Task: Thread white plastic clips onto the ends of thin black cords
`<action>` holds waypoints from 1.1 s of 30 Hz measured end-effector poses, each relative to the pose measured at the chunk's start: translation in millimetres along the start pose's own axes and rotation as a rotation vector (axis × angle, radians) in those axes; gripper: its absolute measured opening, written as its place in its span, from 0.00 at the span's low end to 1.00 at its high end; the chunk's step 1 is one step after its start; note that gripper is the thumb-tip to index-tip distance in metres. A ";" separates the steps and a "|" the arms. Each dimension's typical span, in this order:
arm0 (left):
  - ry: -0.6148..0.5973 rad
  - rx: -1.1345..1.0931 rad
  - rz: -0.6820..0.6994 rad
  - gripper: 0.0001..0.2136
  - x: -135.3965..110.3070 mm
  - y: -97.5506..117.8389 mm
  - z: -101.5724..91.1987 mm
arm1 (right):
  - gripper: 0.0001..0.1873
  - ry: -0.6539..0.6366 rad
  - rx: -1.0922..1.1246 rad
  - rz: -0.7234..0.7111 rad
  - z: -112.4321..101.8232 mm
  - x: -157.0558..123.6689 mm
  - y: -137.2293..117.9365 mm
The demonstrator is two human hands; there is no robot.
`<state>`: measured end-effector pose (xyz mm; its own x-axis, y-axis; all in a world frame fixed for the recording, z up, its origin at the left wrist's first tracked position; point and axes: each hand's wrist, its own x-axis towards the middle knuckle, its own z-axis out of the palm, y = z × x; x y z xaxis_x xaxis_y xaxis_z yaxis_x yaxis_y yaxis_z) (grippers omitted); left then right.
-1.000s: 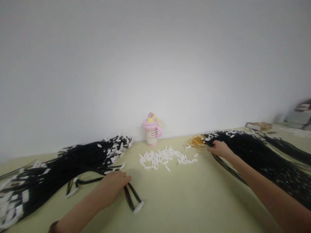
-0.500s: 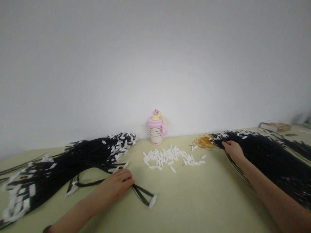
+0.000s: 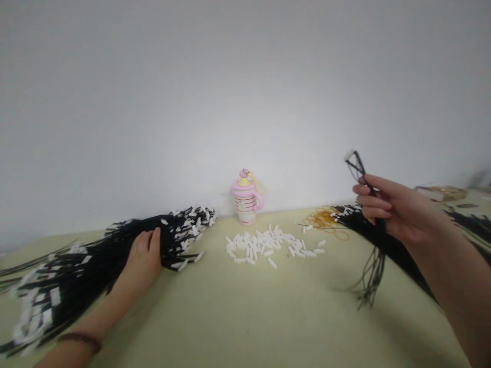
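Note:
My right hand (image 3: pixel 399 204) is raised above the table, its fingers closed around a bundle of black cords (image 3: pixel 374 271). A white piece (image 3: pixel 350 156) shows at the bundle's upper end, and thin loose ends hang blurred below the hand. On the left, my left hand (image 3: pixel 146 258) rests against a heap of black cords with white ends (image 3: pixel 92 271). Its fingers bend down over the heap and their tips are hidden, so any grip there cannot be made out. Many small white pieces (image 3: pixel 261 244) lie scattered mid-table.
A pink and white lidded cup (image 3: pixel 245 202) stands by the wall. Yellow rubber bands (image 3: pixel 324 219) lie beside a second black cord heap (image 3: pixel 364 230) on the right. A box-like item (image 3: pixel 441 193) sits at the far right on the pale green table (image 3: pixel 261 317).
My right hand has lifted a bundle of black cords off the right heap. My left hand has moved left onto the left heap; the white-ended cord it held no longer shows mid-table.

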<state>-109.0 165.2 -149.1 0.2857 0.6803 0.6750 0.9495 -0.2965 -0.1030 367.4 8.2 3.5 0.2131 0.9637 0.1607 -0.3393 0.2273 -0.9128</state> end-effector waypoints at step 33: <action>-0.883 -1.819 -0.624 0.15 -60.4 172.3 -68.8 | 0.07 -0.618 -0.575 0.295 96.0 -71.7 207.3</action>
<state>28.5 26.8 -157.4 0.5463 0.8212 -0.1647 -0.0852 0.2501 0.9645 193.8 -0.4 -161.2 -0.3986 0.9128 -0.0885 0.2448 0.0129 -0.9695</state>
